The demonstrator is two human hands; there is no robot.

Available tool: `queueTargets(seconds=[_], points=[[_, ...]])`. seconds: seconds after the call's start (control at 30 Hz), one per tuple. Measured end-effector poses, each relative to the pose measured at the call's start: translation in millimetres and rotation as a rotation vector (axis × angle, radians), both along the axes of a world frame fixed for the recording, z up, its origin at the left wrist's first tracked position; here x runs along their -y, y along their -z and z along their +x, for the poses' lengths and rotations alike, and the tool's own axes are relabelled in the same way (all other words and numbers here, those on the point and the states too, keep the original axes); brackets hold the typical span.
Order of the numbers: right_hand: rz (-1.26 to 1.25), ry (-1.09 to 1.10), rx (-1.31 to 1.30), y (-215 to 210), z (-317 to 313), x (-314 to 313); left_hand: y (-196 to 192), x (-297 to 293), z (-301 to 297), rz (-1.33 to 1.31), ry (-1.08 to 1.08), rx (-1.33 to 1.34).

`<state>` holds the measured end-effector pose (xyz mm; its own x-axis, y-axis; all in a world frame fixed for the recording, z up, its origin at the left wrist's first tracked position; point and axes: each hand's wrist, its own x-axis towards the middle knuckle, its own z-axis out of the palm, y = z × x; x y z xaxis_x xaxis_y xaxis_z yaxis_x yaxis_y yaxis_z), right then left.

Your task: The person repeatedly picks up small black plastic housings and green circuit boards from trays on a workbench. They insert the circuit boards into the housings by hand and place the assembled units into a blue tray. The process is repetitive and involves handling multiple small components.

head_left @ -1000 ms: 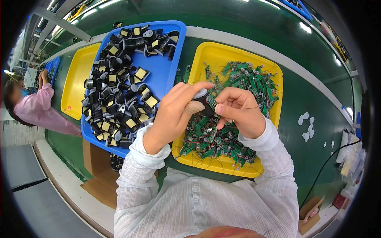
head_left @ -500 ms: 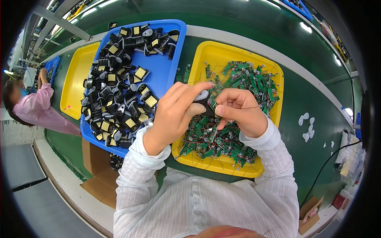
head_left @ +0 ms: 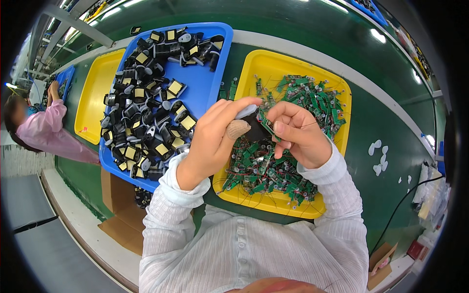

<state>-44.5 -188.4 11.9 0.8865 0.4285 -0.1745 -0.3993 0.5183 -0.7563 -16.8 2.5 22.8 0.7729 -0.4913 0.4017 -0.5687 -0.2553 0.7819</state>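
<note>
My left hand (head_left: 212, 134) is closed around a black plastic housing (head_left: 255, 128) with a light grey rounded part on it. A tan wrap covers my left thumb. Opposite it, my right hand (head_left: 300, 132) pinches a small green circuit board (head_left: 266, 123) against the housing's right side. How far the board sits in the housing cannot be made out. Both hands are above a yellow tray (head_left: 337, 78) holding many green circuit boards (head_left: 312, 100) with thin wires. To the left, a blue tray (head_left: 207, 83) holds many black housings (head_left: 141, 115), several with pale yellow pads.
Another yellow tray (head_left: 90, 97) stands beyond the blue one. A person (head_left: 53, 124) in pink works at the far left. White scraps (head_left: 381, 158) lie on the green table at right, near a black cable (head_left: 398, 210). A cardboard box (head_left: 119, 215) sits below the blue tray.
My right fingers have shifted slightly on the circuit board, and the housing has turned a little in my left hand. The trays stay in place.
</note>
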Motion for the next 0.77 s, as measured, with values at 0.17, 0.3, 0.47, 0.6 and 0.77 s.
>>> queueTargets(seconds=[0.17, 0.3, 0.47, 0.6, 0.77], points=[[0.072, 0.022, -0.052, 3.3, -1.1, -2.9, 4.4, 0.5, -0.1, -0.034, 0.002, -0.027], [0.099, 0.024, -0.084, 2.7, -1.2, -3.9, 4.6, 0.6, -0.8, -0.025, -0.003, -0.043], [0.051, 0.022, -0.067, 2.6, -1.2, -4.2, 2.5, 1.2, -1.4, 0.013, -0.016, -0.031], [-0.020, 0.015, -0.020, 1.1, -1.4, -3.8, 1.9, 1.8, -2.0, 0.012, -0.021, -0.024], [-0.142, -0.008, -0.015, -1.0, -0.8, -5.7, 8.2, 0.8, -2.2, -0.089, -0.011, -0.131]])
